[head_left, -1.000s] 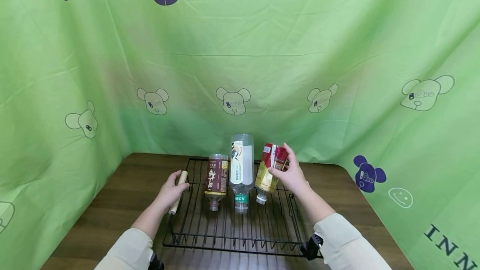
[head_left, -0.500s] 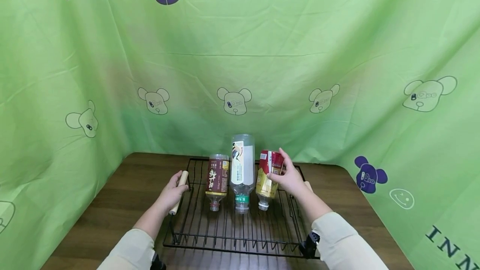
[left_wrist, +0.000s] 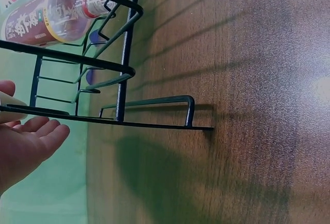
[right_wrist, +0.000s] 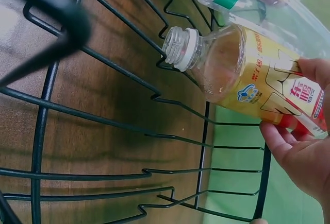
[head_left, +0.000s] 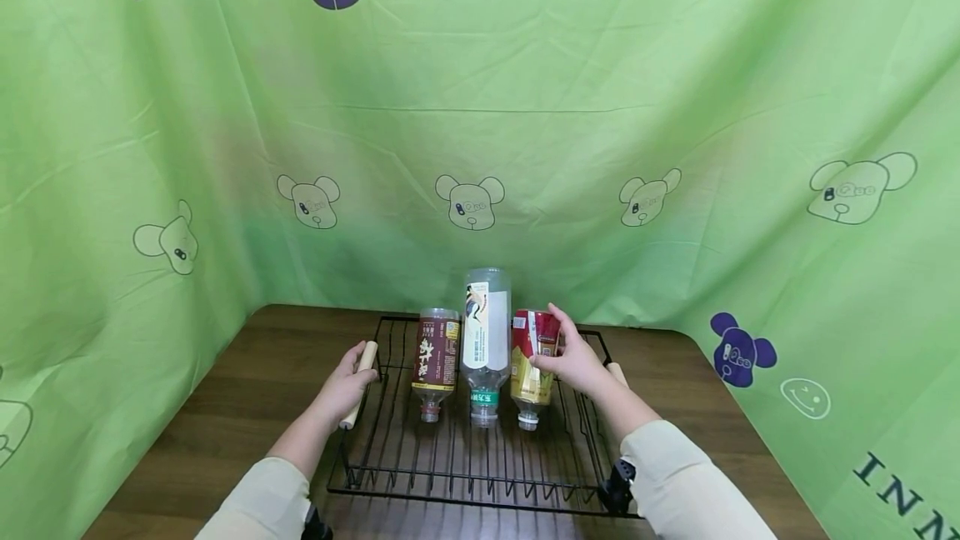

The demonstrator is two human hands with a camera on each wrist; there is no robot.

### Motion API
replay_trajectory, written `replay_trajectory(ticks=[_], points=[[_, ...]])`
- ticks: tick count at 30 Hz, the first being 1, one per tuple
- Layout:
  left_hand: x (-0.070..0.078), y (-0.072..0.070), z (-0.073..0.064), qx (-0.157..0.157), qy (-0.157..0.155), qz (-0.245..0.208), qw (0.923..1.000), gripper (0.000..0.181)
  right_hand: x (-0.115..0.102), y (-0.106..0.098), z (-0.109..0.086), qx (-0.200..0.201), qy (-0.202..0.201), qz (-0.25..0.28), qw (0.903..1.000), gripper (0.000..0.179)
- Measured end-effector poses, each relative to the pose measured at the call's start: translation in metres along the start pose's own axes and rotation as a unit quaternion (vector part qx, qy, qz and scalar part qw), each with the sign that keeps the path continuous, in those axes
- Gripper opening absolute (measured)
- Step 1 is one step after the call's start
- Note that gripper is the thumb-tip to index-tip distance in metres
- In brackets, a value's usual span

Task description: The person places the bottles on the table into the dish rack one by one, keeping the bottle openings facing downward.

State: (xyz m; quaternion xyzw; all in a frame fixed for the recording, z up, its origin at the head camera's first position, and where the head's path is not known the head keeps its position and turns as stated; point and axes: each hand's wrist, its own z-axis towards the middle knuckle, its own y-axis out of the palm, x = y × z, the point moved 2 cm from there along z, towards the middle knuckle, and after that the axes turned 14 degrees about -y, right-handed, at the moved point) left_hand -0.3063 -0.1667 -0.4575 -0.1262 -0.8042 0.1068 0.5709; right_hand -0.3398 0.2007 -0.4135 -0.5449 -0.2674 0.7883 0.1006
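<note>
My right hand (head_left: pixel 581 359) holds a plastic bottle with a red and yellow label (head_left: pixel 534 357), neck down, over the right part of a black wire rack (head_left: pixel 480 473). In the right wrist view the bottle's uncapped mouth (right_wrist: pixel 178 49) lies against the rack's wires, and thumb and fingers span its label. My left hand (head_left: pixel 347 382) grips the rack's left wooden handle (head_left: pixel 366 357), thumb on top. Two more bottles stand neck down in the rack: a clear tall one with a white label (head_left: pixel 486 332) in the middle, and one with a maroon label (head_left: pixel 435 352) to its left.
The rack stands on a brown wooden table (head_left: pixel 202 440). Its right wooden handle (head_left: pixel 617 373) shows behind my right forearm. A green printed cloth (head_left: pixel 480 107) hangs close behind and along both sides.
My right hand has moved down and left with the red and yellow bottle, which now stands more upright beside the tall bottle. My left hand has stayed on the handle.
</note>
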Motion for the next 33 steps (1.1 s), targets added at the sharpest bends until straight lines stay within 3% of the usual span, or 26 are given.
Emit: replay_trajectory(ticks=[15, 25, 30, 33], points=[[0.002, 0.003, 0.001, -0.007, -0.001, 0.0, 1.0, 0.068, 0.001, 0.001, -0.001, -0.012, 0.014, -0.04, 0.999, 0.1], [0.005, 0.004, 0.0, -0.01, 0.003, 0.01, 0.9999, 0.069, 0.0, -0.002, -0.002, -0.008, 0.022, -0.031, 0.9992, 0.1], [0.007, -0.001, 0.001, -0.002, 0.001, 0.061, 0.9982, 0.07, 0.0, -0.005, 0.0, -0.003, 0.032, -0.038, 0.9987, 0.093], [0.02, -0.005, 0.002, 0.008, 0.018, 0.112, 0.9936, 0.071, -0.002, -0.009, 0.001, 0.003, 0.04, -0.059, 0.9975, 0.082]])
